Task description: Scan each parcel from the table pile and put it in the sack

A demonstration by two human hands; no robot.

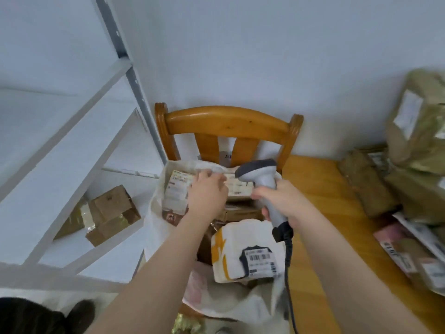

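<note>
— Pale bluish wall (240, 56) behind, plain and smooth. What stands before it?

— On the left a grey metal shelf rack (72, 131) with white boards; on a low board lie brown cardboard boxes (110, 213), shiny with tape. In the middle is a chair (226, 121) of glossy orange wood with a curved back rail and flat slats.

— And the sack?

— The sack (156, 203) is white, thin and wrinkled; it sits open in front of the chair back, just beside the table (317, 189) of yellow wood grain. Inside lie several parcels. A soft white and yellow mailer (231, 251), puffy, with a barcode label, lies on top at the near side. A labelled carton (177, 191) lies at the far side.

— Where are the hands?

— The left hand (208, 194) is inside the sack mouth, over the labelled carton. Its fingers bend away behind the back of the hand, so I cannot tell if they pinch anything. The right hand (281, 201) is wrapped firmly around the handle of a grey plastic barcode scanner (260, 174), whose rounded head points at the sack. A black cable (289, 273) hangs from it.

— The remaining parcels?

— A pile of parcels (409, 177), brown and olive wrapping with white labels, lies on the table at the right.
</note>
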